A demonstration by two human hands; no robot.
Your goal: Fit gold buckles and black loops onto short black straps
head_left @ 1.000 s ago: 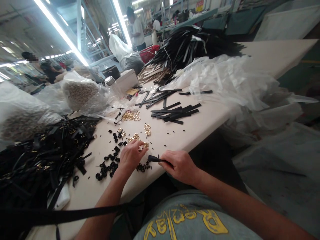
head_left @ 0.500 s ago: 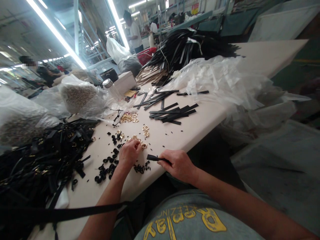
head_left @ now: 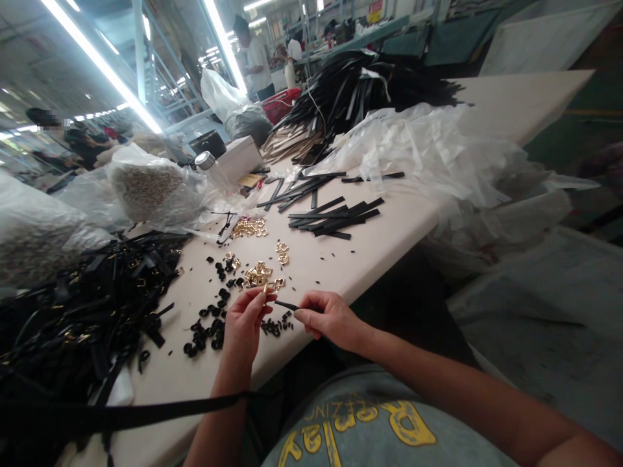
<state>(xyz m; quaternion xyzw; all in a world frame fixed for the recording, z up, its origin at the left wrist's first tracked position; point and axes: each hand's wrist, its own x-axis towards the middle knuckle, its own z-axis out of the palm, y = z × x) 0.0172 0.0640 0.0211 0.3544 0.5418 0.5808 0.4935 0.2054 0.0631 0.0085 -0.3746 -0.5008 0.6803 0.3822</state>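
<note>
Pinched between the thumb and fingers of my left hand [head_left: 246,318] is a small gold buckle [head_left: 265,292]. My right hand [head_left: 333,318] is closed on a black strap [head_left: 287,305], whose free end points left at the buckle; I cannot tell whether the two touch. Behind my left hand lies a pile of gold buckles [head_left: 257,274], with another heap of gold buckles [head_left: 250,227] farther back. Black loops [head_left: 209,331] are scattered left of my left hand. Small black bits [head_left: 276,325] lie on the table below the strap.
Cut black strips [head_left: 335,217] lie mid-table [head_left: 389,243]. A tangle of buckled black straps [head_left: 82,298] covers the left side. Clear plastic sheeting [head_left: 413,146] and a big bundle of black strips [head_left: 360,91] lie at the back. A jar [head_left: 209,165] stands beside a white box [head_left: 241,159].
My left hand has come back from the buckle pile with a buckle in its fingers. The strap in my right hand has turned edge-on, its end now close to the buckle.
</note>
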